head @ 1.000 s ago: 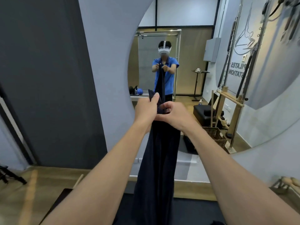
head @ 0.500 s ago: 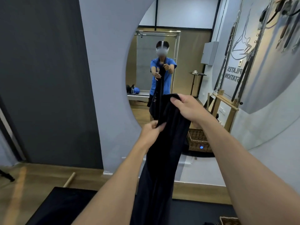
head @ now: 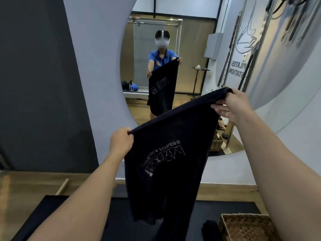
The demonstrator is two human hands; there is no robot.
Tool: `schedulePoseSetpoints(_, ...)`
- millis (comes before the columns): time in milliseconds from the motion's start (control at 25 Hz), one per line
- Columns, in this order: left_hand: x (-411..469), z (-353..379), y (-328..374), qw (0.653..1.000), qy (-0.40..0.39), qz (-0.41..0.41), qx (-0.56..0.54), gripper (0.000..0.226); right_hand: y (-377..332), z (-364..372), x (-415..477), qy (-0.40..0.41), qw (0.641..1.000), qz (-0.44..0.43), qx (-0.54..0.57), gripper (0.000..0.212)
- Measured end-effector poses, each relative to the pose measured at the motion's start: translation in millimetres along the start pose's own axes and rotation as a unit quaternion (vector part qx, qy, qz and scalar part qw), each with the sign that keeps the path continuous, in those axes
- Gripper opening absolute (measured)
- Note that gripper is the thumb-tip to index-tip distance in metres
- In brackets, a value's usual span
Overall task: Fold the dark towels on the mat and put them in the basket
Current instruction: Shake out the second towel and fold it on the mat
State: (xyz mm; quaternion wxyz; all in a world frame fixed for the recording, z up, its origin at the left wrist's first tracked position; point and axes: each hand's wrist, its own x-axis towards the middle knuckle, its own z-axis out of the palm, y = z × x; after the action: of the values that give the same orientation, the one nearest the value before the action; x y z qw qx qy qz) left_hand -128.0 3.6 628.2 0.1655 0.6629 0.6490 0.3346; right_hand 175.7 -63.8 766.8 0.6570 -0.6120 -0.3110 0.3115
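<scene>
A dark towel (head: 166, 171) with a pale printed logo hangs spread out in the air in front of me. My left hand (head: 121, 141) pinches its lower left top corner. My right hand (head: 232, 106) grips the other top corner, held higher and further out, so the top edge slants up to the right. The towel's bottom end hangs down over the black mat (head: 69, 214). A woven basket (head: 246, 226) stands on the mat at the lower right. Another dark cloth (head: 209, 228) lies right beside the basket's left side.
A large round mirror (head: 191, 58) on the grey wall ahead shows my reflection holding the towel. A wooden stick (head: 62, 186) lies on the wood floor left of the mat. A dark wall panel (head: 34, 84) fills the left.
My hands, held together on the bunched towel a second ago, have moved apart: the left down and left, the right up and right. The towel has opened out flat between them.
</scene>
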Motion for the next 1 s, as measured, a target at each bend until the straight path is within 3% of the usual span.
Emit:
schedulePoseSetpoints(120, 0, -8, 33, 0.986, 0.074, 0.028, -0.143, 0.03, 29, -2, 10, 0.043, 0.979, 0.09, 0.179, 0.027)
schedulePoseSetpoints(240, -3, -8, 68, 0.964, 0.073, 0.078, -0.242, 0.023, 68, 0, 10, 0.088, 0.953, 0.123, 0.261, 0.028)
schedulePoseSetpoints(320, -6, -7, 81, 0.959, 0.06, 0.117, -0.251, 0.021, 93, 3, 7, 0.101, 0.946, 0.153, 0.268, 0.039)
schedulePoseSetpoints(440, -8, -7, 87, 0.96, 0.044, 0.161, -0.225, 0.022, 113, -4, 12, 0.159, 0.923, 0.214, 0.279, 0.035)
schedulePoseSetpoints(560, -12, -9, 91, 0.961, 0.04, 0.179, -0.207, 0.024, 123, -9, 16, 0.206, 0.88, 0.206, 0.375, 0.044)
schedulePoseSetpoints(720, -25, 5, 105, 0.956, -0.008, 0.207, -0.207, 0.023, 152, 36, -21, 0.057, 0.838, 0.351, 0.413, 0.043)
schedulePoseSetpoints(800, -33, 12, 106, 0.951, -0.058, 0.224, -0.203, 0.022, 160, 56, -36, -0.03, 0.832, 0.412, 0.369, 0.053)
schedulePoseSetpoints(920, -34, 12, 95, 0.95, -0.087, 0.236, -0.185, 0.025, 161, 70, -42, -0.135, 0.848, 0.444, 0.255, 0.034)
schedulePoseSetpoints(1000, -35, 8, 89, 0.951, -0.095, 0.227, -0.189, 0.026, 163, 76, -47, -0.183, 0.849, 0.455, 0.197, 0.036)
